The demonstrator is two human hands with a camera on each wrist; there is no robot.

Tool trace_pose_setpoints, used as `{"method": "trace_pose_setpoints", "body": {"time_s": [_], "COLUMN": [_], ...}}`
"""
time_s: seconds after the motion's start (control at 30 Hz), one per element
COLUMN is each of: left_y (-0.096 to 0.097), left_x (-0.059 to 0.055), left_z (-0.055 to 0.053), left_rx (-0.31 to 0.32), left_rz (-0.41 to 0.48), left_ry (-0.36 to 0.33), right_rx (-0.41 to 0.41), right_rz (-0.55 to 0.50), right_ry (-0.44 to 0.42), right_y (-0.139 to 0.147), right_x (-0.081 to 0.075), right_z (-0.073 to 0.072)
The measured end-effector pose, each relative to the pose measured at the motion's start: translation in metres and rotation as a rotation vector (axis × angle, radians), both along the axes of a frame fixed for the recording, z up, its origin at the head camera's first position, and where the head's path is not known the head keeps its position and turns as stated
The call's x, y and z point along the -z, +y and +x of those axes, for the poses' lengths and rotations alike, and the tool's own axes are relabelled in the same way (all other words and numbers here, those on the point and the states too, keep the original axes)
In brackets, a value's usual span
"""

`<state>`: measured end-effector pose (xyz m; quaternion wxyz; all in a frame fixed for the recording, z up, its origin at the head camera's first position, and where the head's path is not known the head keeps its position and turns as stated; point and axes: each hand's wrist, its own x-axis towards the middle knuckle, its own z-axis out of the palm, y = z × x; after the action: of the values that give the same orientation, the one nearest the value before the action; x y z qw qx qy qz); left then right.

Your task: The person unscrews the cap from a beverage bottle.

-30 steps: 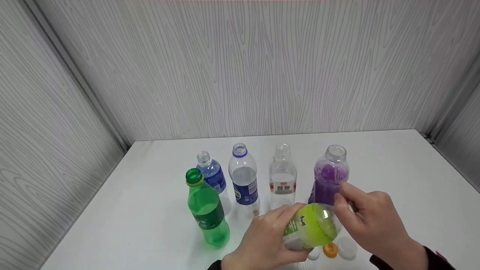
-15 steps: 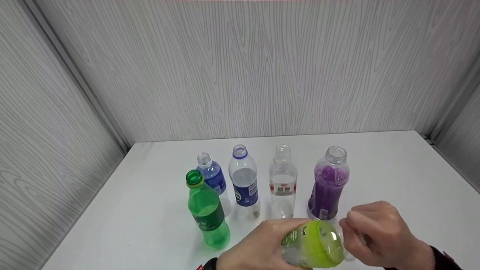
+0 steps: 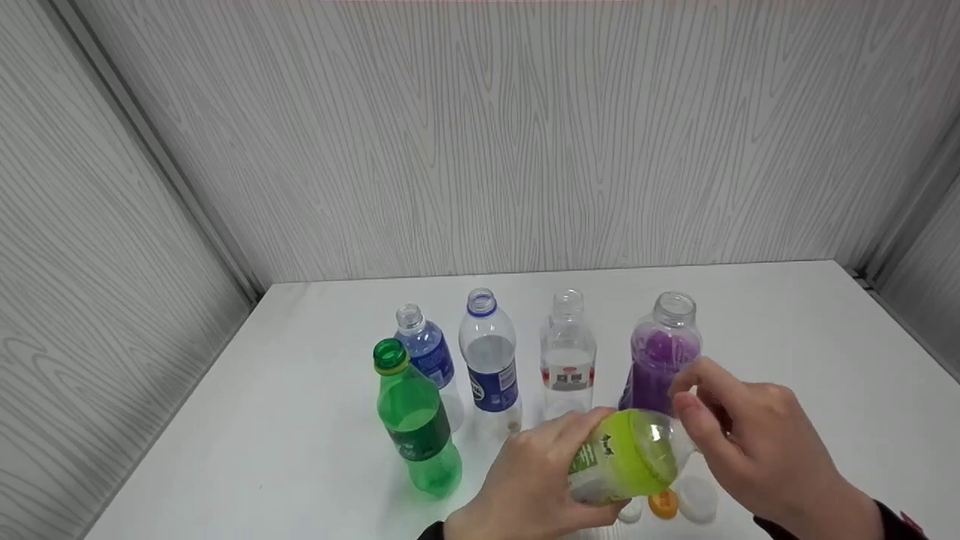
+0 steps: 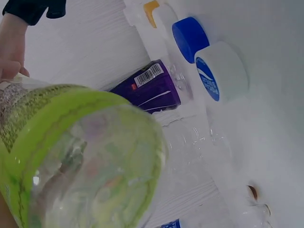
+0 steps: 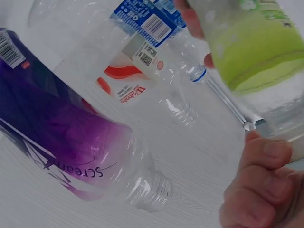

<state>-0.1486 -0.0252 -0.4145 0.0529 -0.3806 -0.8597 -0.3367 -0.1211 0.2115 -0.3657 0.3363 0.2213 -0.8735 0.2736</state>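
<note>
My left hand (image 3: 536, 472) grips a clear bottle with a yellow-green label (image 3: 626, 450), tilted so that its rounded clear shoulder faces right. Against the neck end of it, my right hand (image 3: 757, 435) has its fingers curled; the cap itself is mostly hidden by them. In the right wrist view those fingers (image 5: 261, 175) bend close around a pale end of the bottle. Just behind stands an uncapped purple bottle (image 3: 656, 367). Loose caps lie below the held bottle: an orange one (image 3: 663, 504) and a whitish one (image 3: 698, 501).
Further open bottles stand leftward: a clear one with a red-and-white label (image 3: 568, 375), a blue-labelled one (image 3: 493, 386), a smaller blue one (image 3: 430, 360) and a green one (image 3: 418, 427). The left wrist view also shows a blue cap (image 4: 190, 39). White panels (image 3: 525, 150) enclose the table.
Both hands and the held bottle dipped toward me, then rose again. My right hand twisted at the bottle's neck and turned back, its index finger lifting. The standing bottles stayed put.
</note>
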Motion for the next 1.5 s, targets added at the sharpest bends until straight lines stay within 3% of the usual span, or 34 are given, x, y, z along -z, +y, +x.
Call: {"method": "trace_pose_setpoints", "body": {"time_s": [0.13, 0.23, 0.3, 0.47, 0.67, 0.8, 0.93, 1.17, 1.27, 1.33, 1.43, 1.5], "left_y": [0.003, 0.004, 0.004, 0.003, 0.0, -0.003, -0.007, -0.011, -0.011, -0.011, -0.008, -0.005], "left_x": [0.004, 0.006, 0.007, 0.005, 0.0, -0.002, -0.005, -0.01, -0.011, -0.01, -0.007, -0.005], "left_z": [0.002, 0.003, 0.003, 0.002, -0.001, -0.003, -0.004, -0.004, -0.004, -0.005, -0.005, -0.004], "left_rx": [-0.104, -0.132, -0.12, -0.02, 0.099, 0.176, 0.255, 0.408, 0.437, 0.406, 0.316, 0.226], "left_rz": [-0.064, -0.062, -0.049, 0.012, 0.072, 0.1, 0.104, 0.159, 0.156, 0.139, 0.121, 0.092], "left_ry": [0.184, 0.276, 0.277, 0.084, -0.11, -0.245, -0.335, -0.59, -0.617, -0.606, -0.515, -0.392], "right_rx": [0.088, 0.074, 0.053, -0.032, -0.147, -0.264, -0.388, -0.649, -0.707, -0.675, -0.535, -0.379], "right_rz": [-0.072, -0.105, -0.117, -0.122, -0.122, -0.108, -0.081, -0.083, -0.06, -0.031, 0.007, 0.015], "right_ry": [-0.143, -0.118, -0.063, 0.075, 0.146, 0.215, 0.303, 0.447, 0.485, 0.478, 0.394, 0.284], "right_y": [-0.003, -0.005, -0.007, -0.005, -0.002, 0.0, 0.0, -0.008, -0.009, -0.007, 0.001, 0.005], "right_x": [0.001, 0.002, 0.003, 0.007, 0.007, 0.006, 0.004, -0.007, -0.01, -0.01, -0.007, -0.004], "right_z": [0.003, 0.001, 0.0, -0.003, -0.003, -0.004, -0.005, -0.004, -0.005, -0.007, -0.008, -0.006]}}
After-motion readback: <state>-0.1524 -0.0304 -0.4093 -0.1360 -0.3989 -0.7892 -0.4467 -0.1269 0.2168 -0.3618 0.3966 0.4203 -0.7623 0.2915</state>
